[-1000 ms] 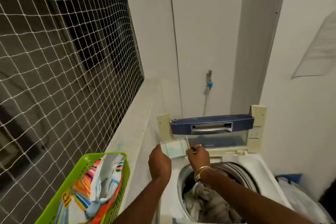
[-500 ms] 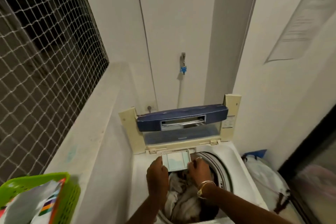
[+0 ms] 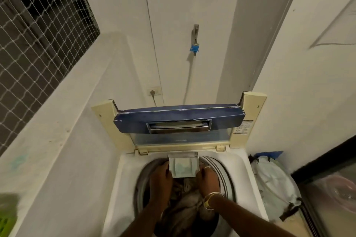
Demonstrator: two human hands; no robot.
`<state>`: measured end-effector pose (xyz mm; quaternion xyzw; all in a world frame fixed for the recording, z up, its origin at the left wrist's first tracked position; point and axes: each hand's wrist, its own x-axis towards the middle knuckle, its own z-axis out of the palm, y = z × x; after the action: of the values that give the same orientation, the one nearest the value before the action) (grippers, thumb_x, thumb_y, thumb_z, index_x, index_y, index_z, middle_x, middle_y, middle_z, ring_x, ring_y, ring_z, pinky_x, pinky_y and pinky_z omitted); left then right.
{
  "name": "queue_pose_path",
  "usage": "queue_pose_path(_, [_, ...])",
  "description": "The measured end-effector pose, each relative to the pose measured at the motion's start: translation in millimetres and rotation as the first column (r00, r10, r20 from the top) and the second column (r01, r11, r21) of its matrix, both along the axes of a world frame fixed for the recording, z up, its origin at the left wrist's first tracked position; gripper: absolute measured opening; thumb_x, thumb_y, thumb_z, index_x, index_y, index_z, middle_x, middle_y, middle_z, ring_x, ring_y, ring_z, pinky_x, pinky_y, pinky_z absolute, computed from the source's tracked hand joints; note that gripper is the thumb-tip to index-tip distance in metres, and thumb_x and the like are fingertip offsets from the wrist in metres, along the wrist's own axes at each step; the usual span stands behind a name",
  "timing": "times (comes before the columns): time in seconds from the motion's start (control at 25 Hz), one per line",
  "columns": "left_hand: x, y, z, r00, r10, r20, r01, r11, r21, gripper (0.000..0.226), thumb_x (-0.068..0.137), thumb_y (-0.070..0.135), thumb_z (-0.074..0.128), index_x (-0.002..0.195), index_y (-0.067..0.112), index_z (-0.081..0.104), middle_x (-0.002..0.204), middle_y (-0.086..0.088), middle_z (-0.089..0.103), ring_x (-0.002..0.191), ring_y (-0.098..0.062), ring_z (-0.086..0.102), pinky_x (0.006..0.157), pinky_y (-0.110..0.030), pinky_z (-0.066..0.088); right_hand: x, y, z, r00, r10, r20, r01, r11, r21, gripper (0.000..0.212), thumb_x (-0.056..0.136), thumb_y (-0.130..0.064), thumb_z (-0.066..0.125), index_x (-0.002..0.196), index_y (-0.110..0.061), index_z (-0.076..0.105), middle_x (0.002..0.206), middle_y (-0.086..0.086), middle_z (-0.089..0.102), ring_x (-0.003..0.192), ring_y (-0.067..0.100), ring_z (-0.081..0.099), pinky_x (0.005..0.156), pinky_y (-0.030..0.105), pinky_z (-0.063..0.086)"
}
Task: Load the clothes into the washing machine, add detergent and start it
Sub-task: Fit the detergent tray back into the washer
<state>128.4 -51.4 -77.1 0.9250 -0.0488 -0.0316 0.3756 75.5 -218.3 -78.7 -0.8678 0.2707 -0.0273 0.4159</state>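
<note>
A white top-loading washing machine point(image 3: 126, 183) stands open below me, its blue-handled lid point(image 3: 179, 119) folded up against the back wall. Grey and beige clothes point(image 3: 185, 209) fill the drum. A small white detergent tray point(image 3: 184, 166) sits at the drum's back rim, just in front of its slot. My left hand point(image 3: 160, 176) grips the tray's left side and my right hand point(image 3: 209, 178), with bangles on the wrist, grips its right side. Both forearms reach over the clothes.
A netted window point(image 3: 38, 31) fills the upper left above a wide white ledge point(image 3: 50, 132). A green basket point(image 3: 7, 215) shows at the lower left edge. A tap with a blue fitting point(image 3: 195, 40) and a socket point(image 3: 154, 91) are behind the machine. A pale bag point(image 3: 273, 184) lies to its right.
Both hands have lowered the detergent tray from beside the lid down to the drum's back rim. My view swung right and down, so the green basket slid almost out of sight.
</note>
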Motion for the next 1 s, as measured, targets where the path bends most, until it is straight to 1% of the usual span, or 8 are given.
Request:
queue_pose_path(0.08, [7, -3, -13, 0.998, 0.014, -0.055, -0.016, 0.999, -0.041, 0.041, 0.093, 0.010, 0.059, 0.133, 0.020, 0.061, 0.127, 0.002, 0.066, 0.119, -0.016, 0.060, 0.104, -0.039, 0.049, 4, -3, -5, 1.000, -0.012, 0.005, 0.012, 1.000, 0.020, 0.015, 0.090, -0.013, 0.054, 0.094, -0.016, 0.068, 0.085, -0.003, 0.067, 0.079, 0.011, 0.061, 0.075, 0.022, 0.046])
queue_pose_path(0.2, [16, -3, -22, 0.993, -0.003, -0.116, -0.006, 0.997, -0.078, 0.042, 0.093, 0.010, 0.060, 0.133, 0.022, 0.061, 0.125, 0.002, 0.067, 0.117, -0.016, 0.061, 0.102, -0.038, 0.050, 9, -4, -10, 1.000, -0.014, 0.025, 0.013, 0.999, 0.032, 0.020, 0.091, -0.014, 0.054, 0.104, -0.017, 0.068, 0.096, -0.003, 0.069, 0.088, 0.009, 0.062, 0.082, 0.019, 0.044])
queue_pose_path(0.32, [25, -3, -31, 0.988, -0.028, -0.154, 0.017, 0.997, -0.073, 0.043, 0.093, 0.010, 0.061, 0.134, 0.021, 0.060, 0.124, 0.000, 0.067, 0.115, -0.017, 0.061, 0.101, -0.037, 0.050, 11, -5, -16, 1.000, -0.030, 0.009, 0.029, 0.999, 0.020, 0.023, 0.091, -0.015, 0.055, 0.109, -0.014, 0.069, 0.101, 0.001, 0.071, 0.095, 0.017, 0.065, 0.086, 0.019, 0.044])
queue_pose_path(0.48, [28, -1, -36, 0.989, -0.047, -0.142, 0.042, 0.998, -0.043, 0.044, 0.094, 0.008, 0.060, 0.137, 0.018, 0.057, 0.125, 0.000, 0.066, 0.115, -0.016, 0.060, 0.101, -0.032, 0.049, 14, -3, -27, 1.000, -0.011, 0.017, 0.011, 1.000, 0.014, 0.027, 0.089, -0.021, 0.051, 0.112, -0.019, 0.066, 0.104, -0.002, 0.071, 0.098, 0.014, 0.065, 0.092, 0.029, 0.051])
queue_pose_path(0.64, [24, -1, -39, 0.992, -0.066, -0.112, 0.065, 0.998, -0.014, 0.046, 0.095, 0.010, 0.060, 0.140, 0.014, 0.053, 0.131, -0.004, 0.063, 0.119, -0.019, 0.058, 0.105, -0.036, 0.048, 14, -4, -30, 1.000, 0.007, 0.023, -0.007, 1.000, -0.009, 0.031, 0.089, -0.023, 0.051, 0.117, -0.022, 0.065, 0.111, -0.004, 0.070, 0.104, 0.013, 0.064, 0.098, 0.030, 0.049])
queue_pose_path(0.76, [17, 0, -44, 0.993, -0.055, -0.109, 0.054, 0.998, -0.010, 0.047, 0.096, 0.014, 0.059, 0.142, 0.015, 0.051, 0.133, -0.005, 0.061, 0.122, -0.020, 0.056, 0.106, -0.036, 0.047, 14, -4, -32, 1.000, -0.002, 0.023, 0.002, 1.000, -0.022, 0.030, 0.088, -0.023, 0.051, 0.114, -0.022, 0.066, 0.106, -0.001, 0.071, 0.100, 0.017, 0.065, 0.094, 0.032, 0.050])
queue_pose_path(0.88, [10, 0, -47, 0.992, -0.038, -0.118, 0.035, 0.999, -0.022, 0.047, 0.097, 0.016, 0.059, 0.143, 0.016, 0.050, 0.135, -0.005, 0.060, 0.125, -0.021, 0.055, 0.107, -0.038, 0.046, 12, -5, -32, 0.999, -0.001, 0.050, 0.004, 0.998, -0.055, 0.029, 0.088, -0.019, 0.054, 0.113, -0.018, 0.066, 0.106, 0.003, 0.071, 0.101, 0.021, 0.065, 0.094, 0.034, 0.050])
queue_pose_path(1.0, [8, 5, -49, 0.991, -0.024, -0.135, 0.018, 0.999, -0.041, 0.046, 0.097, 0.017, 0.058, 0.143, 0.016, 0.050, 0.135, -0.004, 0.059, 0.125, -0.020, 0.054, 0.107, -0.037, 0.047, 12, -2, -33, 0.999, 0.017, 0.038, -0.015, 0.998, -0.054, 0.023, 0.089, -0.018, 0.055, 0.109, -0.014, 0.067, 0.102, 0.009, 0.070, 0.098, 0.025, 0.064, 0.092, 0.037, 0.050])
